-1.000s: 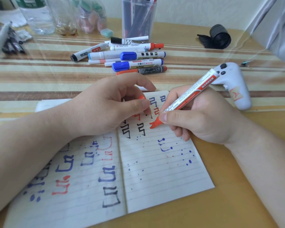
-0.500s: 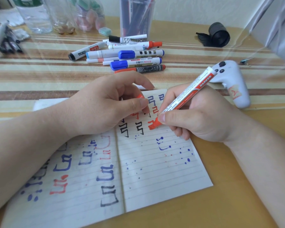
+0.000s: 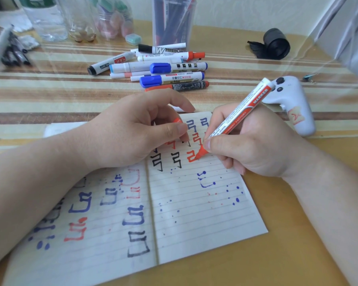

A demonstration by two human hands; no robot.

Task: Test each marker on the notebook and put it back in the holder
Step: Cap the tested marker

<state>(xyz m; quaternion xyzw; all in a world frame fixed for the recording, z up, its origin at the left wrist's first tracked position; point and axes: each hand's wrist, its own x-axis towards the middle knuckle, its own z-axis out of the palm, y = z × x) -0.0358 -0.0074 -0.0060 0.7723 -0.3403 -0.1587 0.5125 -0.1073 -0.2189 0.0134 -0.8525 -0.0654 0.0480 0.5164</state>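
My right hand pinches the red marker, tip on the notebook and barrel slanting up and rightward, my left hand curled round its cap just beside, the holder well beyond both.

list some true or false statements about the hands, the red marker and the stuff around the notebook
1. The right hand holds the red marker with its tip on the notebook. True.
2. The left hand pinches a blue cap. False: it pinches an orange-red cap.
3. The loose markers lie on the table beyond the notebook. True.
4. The holder lies on its side. False: it stands upright with pens in it.
5. The white controller lies left of the notebook. False: it lies to the right, beside the right hand.
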